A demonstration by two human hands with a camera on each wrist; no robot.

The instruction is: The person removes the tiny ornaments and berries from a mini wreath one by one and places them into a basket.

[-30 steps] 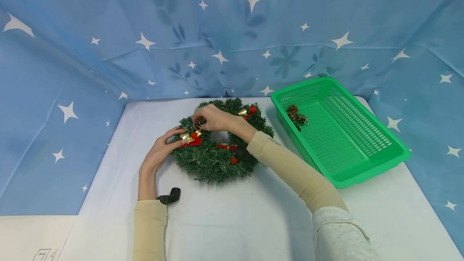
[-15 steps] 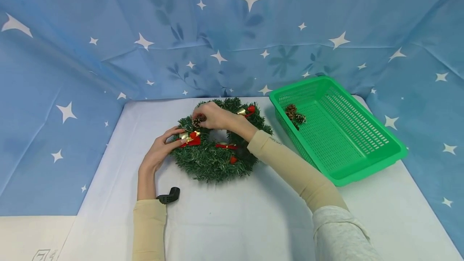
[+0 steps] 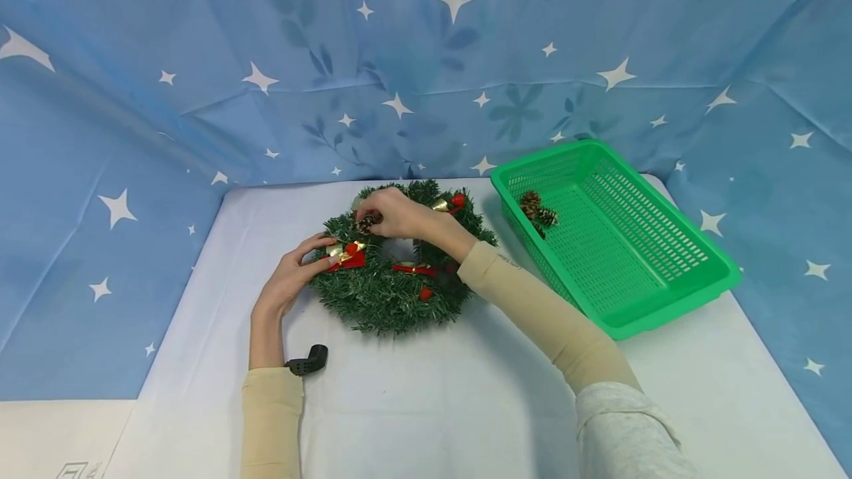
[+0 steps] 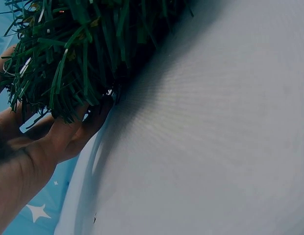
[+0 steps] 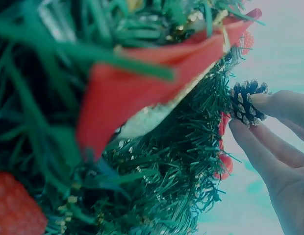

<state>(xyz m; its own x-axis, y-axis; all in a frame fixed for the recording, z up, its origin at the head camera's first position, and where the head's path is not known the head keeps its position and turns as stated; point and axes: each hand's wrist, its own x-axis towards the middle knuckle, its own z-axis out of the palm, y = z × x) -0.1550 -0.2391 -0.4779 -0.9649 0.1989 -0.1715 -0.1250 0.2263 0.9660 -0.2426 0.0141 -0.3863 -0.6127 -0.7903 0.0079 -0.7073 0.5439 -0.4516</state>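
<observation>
A green artificial wreath (image 3: 386, 301) lies on the white table, trimmed with red and gold bows and red berries. My left hand (image 3: 289, 279) grips its left edge beside a red bow (image 3: 349, 259); the left wrist view has those fingers (image 4: 68, 132) reaching under the greenery. Between thumb and fingertips, my right hand (image 3: 399, 214) pinches a pine cone (image 3: 367, 223) at the wreath's upper left. From the right wrist, the pine cone (image 5: 247, 104) appears with pale-tipped scales, close against the greenery. Whether it is attached there, I cannot tell.
A green plastic basket (image 3: 665, 309) stands to the right of the wreath, with a few pine cones (image 3: 532, 205) at its left end. A black device (image 3: 308, 361) sits by the left wrist. Blue star-patterned cloth (image 3: 373, 50) rises behind the table.
My right hand has shifted slightly right with the pine cone, baring a bit of an ornament behind it. The left hand keeps its hold on the wreath. The head view has drifted a little.
</observation>
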